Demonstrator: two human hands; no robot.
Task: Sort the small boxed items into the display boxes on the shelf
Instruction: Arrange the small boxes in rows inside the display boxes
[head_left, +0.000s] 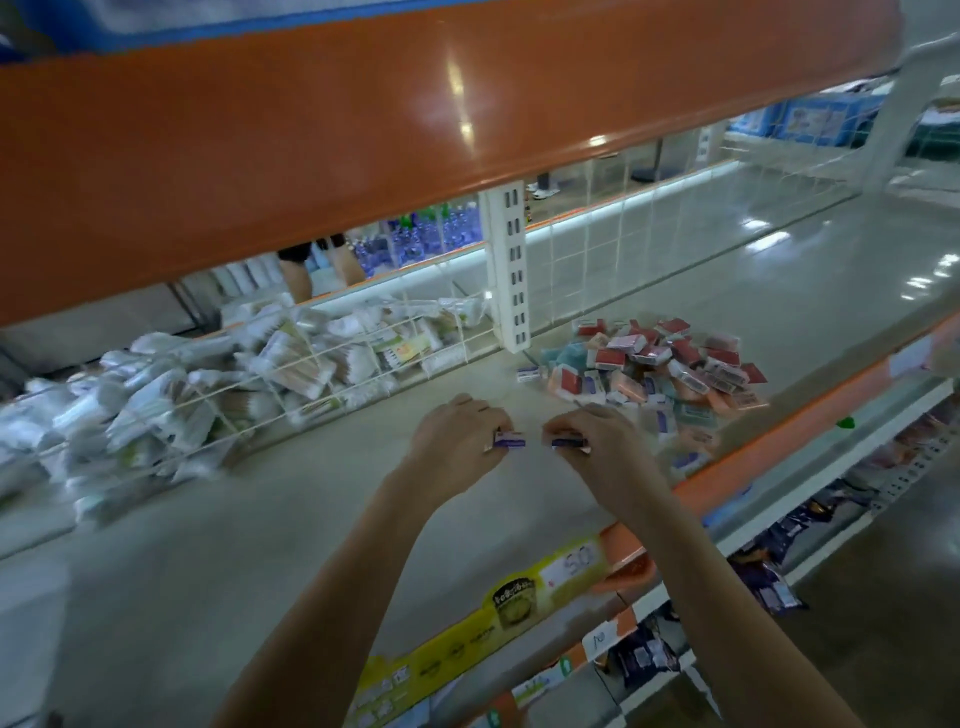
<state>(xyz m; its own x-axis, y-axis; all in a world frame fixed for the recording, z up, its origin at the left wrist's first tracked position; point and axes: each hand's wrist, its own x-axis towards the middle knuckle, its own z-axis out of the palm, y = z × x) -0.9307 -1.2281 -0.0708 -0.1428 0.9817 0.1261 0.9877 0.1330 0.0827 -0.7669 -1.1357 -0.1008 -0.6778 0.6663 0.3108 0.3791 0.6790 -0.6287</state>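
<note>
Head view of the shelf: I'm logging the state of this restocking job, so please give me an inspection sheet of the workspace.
Surface: pale shelf board with an orange front edge, under an orange upper shelf.
Job's things: heap of small boxes, red, blue and orange, loose on the shelf at right; no display boxes seen.
Clutter: white packets piled behind a wire divider at left.
Grippers: left hand pinches a small blue-and-white box; right hand pinches another small box.
Cables: nothing seen.
Surroundings: price labels on the shelf edge; packaged goods on lower shelves; bottles beyond.
</note>
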